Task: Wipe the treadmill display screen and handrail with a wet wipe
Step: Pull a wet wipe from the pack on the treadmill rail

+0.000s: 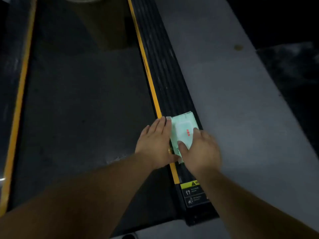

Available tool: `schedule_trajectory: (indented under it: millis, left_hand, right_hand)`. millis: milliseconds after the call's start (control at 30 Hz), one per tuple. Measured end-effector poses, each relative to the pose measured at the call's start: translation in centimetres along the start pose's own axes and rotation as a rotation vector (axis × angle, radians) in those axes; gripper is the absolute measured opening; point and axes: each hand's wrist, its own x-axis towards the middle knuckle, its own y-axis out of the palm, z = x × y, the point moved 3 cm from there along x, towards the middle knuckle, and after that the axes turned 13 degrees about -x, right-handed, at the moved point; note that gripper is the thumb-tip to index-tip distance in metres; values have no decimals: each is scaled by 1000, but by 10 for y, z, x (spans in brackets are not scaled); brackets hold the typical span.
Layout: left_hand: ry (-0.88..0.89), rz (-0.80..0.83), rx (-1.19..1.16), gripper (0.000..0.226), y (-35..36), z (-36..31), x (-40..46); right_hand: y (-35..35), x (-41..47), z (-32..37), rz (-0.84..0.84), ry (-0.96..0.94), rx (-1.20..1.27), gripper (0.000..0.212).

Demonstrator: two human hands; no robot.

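A pale green pack of wet wipes [183, 129] with a white flip lid and red print lies on the treadmill's black ribbed right side rail [164, 69]. My left hand [155, 144] rests flat against the pack's left edge, fingers together. My right hand [201, 150] lies over the pack's near right corner, thumb on top of it and fingers along its right side. The dark running belt [82, 107] fills the left of the view. The display screen and handrail are out of view.
Yellow stripes [148, 75] border the belt on both sides. A yellow-and-black warning sticker [194, 192] sits near the rail's rear end. Grey floor [233, 100] lies to the right of the treadmill, with a dark area beyond it.
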Motion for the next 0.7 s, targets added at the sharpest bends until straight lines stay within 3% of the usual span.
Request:
schedule_trajectory:
  millis: [500, 600, 700]
  left_hand:
    - [50, 46, -44, 121, 28, 13, 48]
    - [30, 58, -38, 126, 26, 13, 48]
    - [2, 69, -28, 133, 28, 14, 48]
  right_hand:
    - [35, 43, 9, -164, 13, -131, 57]
    - [29, 44, 5, -174, 15, -38, 49]
    - [27, 56, -17, -83, 88, 261, 35]
